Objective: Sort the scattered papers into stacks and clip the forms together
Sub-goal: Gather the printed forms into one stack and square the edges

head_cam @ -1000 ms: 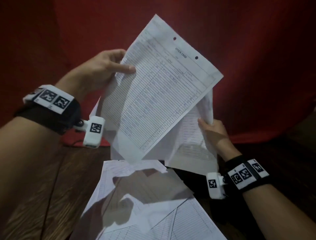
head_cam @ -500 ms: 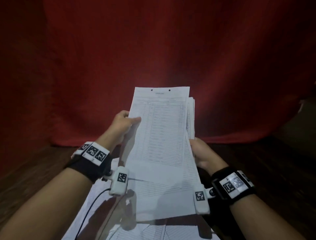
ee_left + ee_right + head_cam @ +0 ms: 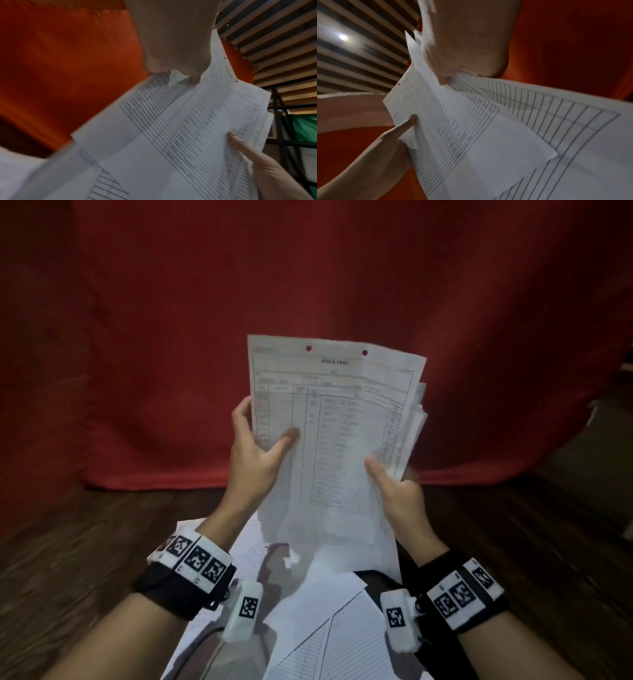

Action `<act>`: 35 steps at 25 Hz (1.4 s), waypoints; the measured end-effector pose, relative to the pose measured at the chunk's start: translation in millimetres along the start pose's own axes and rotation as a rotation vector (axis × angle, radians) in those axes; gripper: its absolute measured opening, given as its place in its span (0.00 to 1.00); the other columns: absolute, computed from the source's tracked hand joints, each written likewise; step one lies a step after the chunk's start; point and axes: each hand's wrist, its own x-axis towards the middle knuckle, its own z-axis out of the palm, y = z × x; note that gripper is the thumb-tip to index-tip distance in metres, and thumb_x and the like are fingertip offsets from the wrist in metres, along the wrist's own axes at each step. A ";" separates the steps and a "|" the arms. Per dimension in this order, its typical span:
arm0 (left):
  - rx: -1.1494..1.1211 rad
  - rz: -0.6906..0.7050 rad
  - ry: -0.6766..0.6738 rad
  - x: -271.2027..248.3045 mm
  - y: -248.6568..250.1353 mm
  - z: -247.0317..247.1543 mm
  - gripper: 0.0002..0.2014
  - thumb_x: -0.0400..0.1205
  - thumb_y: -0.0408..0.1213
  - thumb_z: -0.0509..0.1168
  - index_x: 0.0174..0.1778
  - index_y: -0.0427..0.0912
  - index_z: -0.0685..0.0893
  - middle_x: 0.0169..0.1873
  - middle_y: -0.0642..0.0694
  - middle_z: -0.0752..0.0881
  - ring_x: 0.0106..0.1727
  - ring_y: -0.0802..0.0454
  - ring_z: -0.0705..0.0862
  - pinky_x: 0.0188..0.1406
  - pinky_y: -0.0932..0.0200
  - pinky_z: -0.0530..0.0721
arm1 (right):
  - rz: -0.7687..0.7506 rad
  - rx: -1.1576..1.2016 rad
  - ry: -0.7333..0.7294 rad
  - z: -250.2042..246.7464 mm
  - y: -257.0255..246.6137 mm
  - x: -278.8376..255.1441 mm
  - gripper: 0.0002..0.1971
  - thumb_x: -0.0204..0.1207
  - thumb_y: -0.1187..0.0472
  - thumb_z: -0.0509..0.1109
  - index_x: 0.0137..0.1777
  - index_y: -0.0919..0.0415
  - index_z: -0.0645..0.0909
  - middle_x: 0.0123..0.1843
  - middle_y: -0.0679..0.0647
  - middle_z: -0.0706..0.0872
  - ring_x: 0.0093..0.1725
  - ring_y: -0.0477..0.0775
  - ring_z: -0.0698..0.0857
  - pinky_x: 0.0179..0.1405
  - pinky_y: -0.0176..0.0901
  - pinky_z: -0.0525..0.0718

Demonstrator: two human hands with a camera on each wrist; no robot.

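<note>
A stack of white ruled forms [image 3: 335,433], its top sheet headed "STOCK CARD" with two punch holes, is held upright in front of me. My left hand [image 3: 253,446] pinches its left edge, thumb on the front and fingers behind. At the lower right edge my right hand [image 3: 394,487] grips the stack the same way. The sheets behind stick out unevenly on the right. In the left wrist view the forms [image 3: 180,128] fan out under my left thumb [image 3: 193,78]. In the right wrist view the forms [image 3: 462,128] lie under my right thumb [image 3: 444,79].
More loose ruled papers [image 3: 329,628] lie overlapping on the dark wooden table [image 3: 85,559] below my wrists. A red cloth [image 3: 308,268] hangs as a backdrop behind the table. A thin cable [image 3: 209,642] runs from the left wrist camera.
The tilted top sheet has been brought down and squared onto the stack. Both hands have shifted to hold the stack upright by its side edges.
</note>
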 end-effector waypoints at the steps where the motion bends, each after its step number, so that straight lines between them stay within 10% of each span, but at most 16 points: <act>1: -0.017 -0.068 -0.039 -0.7 -9.5 -5.1 0.36 0.84 0.39 0.80 0.82 0.50 0.66 0.71 0.59 0.85 0.70 0.62 0.89 0.71 0.56 0.90 | -0.015 0.025 -0.020 -3.6 3.5 0.8 0.15 0.82 0.58 0.78 0.66 0.61 0.89 0.57 0.51 0.96 0.59 0.50 0.94 0.60 0.45 0.91; 8: -0.099 -0.378 -0.079 -19.9 -61.3 9.2 0.26 0.89 0.41 0.73 0.82 0.46 0.73 0.73 0.52 0.88 0.72 0.55 0.89 0.79 0.39 0.86 | 0.037 0.051 -0.051 -1.1 17.9 -1.1 0.09 0.84 0.64 0.74 0.61 0.53 0.86 0.50 0.40 0.96 0.56 0.47 0.95 0.45 0.32 0.90; 14: 0.045 -0.181 0.113 -11.4 -29.9 46.3 0.16 0.90 0.43 0.72 0.69 0.51 0.73 0.57 0.64 0.85 0.52 0.79 0.86 0.46 0.81 0.82 | -0.127 0.001 0.069 2.1 1.4 8.9 0.10 0.85 0.60 0.74 0.64 0.54 0.87 0.54 0.44 0.95 0.57 0.42 0.93 0.51 0.34 0.91; 22: -0.138 -0.278 -0.109 3.2 -49.0 18.0 0.23 0.86 0.33 0.72 0.76 0.45 0.74 0.68 0.47 0.89 0.70 0.47 0.90 0.62 0.54 0.91 | -0.077 0.072 0.012 -24.0 10.4 22.7 0.26 0.82 0.63 0.77 0.78 0.60 0.75 0.66 0.56 0.91 0.64 0.53 0.92 0.55 0.41 0.91; 31: -0.215 -0.289 -0.104 6.1 -57.5 20.3 0.31 0.78 0.40 0.71 0.78 0.39 0.75 0.63 0.49 0.90 0.57 0.59 0.93 0.52 0.62 0.92 | -0.033 0.029 -0.023 -18.6 13.3 34.0 0.27 0.84 0.60 0.75 0.79 0.54 0.70 0.68 0.52 0.89 0.63 0.49 0.92 0.58 0.46 0.93; 35: -0.164 -0.342 -0.236 12.7 -64.8 9.4 0.29 0.85 0.41 0.78 0.81 0.43 0.77 0.69 0.47 0.92 0.66 0.53 0.93 0.67 0.48 0.92 | 0.121 0.099 -0.084 -30.7 18.0 42.8 0.29 0.81 0.62 0.78 0.80 0.56 0.72 0.66 0.55 0.91 0.61 0.55 0.94 0.55 0.48 0.93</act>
